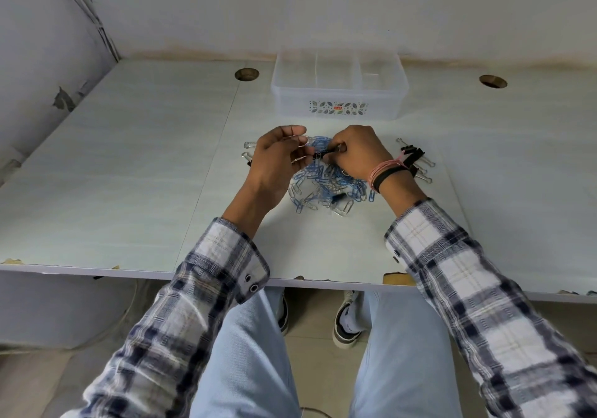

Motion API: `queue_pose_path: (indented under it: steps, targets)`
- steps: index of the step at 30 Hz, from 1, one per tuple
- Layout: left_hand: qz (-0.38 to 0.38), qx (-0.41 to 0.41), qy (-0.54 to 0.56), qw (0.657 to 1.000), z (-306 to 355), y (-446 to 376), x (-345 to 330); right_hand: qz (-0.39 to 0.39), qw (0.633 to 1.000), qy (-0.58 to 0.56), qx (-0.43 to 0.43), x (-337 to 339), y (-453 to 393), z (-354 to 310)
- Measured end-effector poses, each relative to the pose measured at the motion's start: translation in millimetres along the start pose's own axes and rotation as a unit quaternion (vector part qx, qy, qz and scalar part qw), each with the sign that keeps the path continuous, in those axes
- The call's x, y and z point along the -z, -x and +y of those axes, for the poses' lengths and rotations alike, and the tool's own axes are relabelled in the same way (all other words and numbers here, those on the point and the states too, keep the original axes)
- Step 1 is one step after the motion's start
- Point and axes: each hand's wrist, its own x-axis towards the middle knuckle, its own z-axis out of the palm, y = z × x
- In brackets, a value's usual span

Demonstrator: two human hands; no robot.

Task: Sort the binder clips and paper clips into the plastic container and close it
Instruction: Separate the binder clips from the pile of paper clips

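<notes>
A heap of blue and silver paper clips [326, 188] lies on the pale table [129, 159]. Just above the heap, my left hand [274, 156] and my right hand [358, 152] meet, and both pinch a black binder clip [326, 152] between their fingertips. A group of black binder clips [415, 159] lies to the right of my right wrist. Two more binder clips [247, 151] sit to the left of my left hand. Behind the heap stands the clear plastic container [339, 94], open, with dividers inside. No lid is in view.
Two round cable holes [247, 74] [492, 81] are cut in the table near the back wall. The wall runs along the back and the left side. The table's front edge [307, 283] is chipped, and below it are my legs and shoes.
</notes>
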Motion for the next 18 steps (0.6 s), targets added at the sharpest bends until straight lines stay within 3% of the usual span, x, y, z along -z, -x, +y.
queue_pose_path:
  steps: [5, 9, 11, 14, 16, 18]
  targets:
    - [0.015, -0.034, -0.166, 0.985, -3.8, 4.0, 0.5, -0.005, 1.0, 0.019, 0.02, 0.7, 0.3, 3.5]
    - [-0.078, -0.079, -0.305, 0.946, -4.7, 17.5, -4.9, 0.012, 0.998, 0.047, 0.034, -3.4, 4.3, 5.9]
    - [-0.164, -0.104, -0.385, 0.902, -5.8, 27.7, -11.7, 0.015, 0.999, 0.04, 0.033, -4.7, 4.9, 5.9]
    - [-0.287, -0.141, -0.491, 0.81, -12.5, 49.3, -29.9, 0.007, 0.999, 0.03, 0.036, -5.2, 2.3, 5.5]
    - [-0.324, -0.154, -0.538, 0.763, -21.8, 62.3, -41.4, -0.006, 0.999, 0.016, 0.029, -3.8, 1.4, 4.1]
    - [-0.329, -0.166, -0.563, 0.74, -32.0, 69.0, -48.7, -0.018, 1.0, 0.013, 0.02, -2.5, 0.7, 2.4]
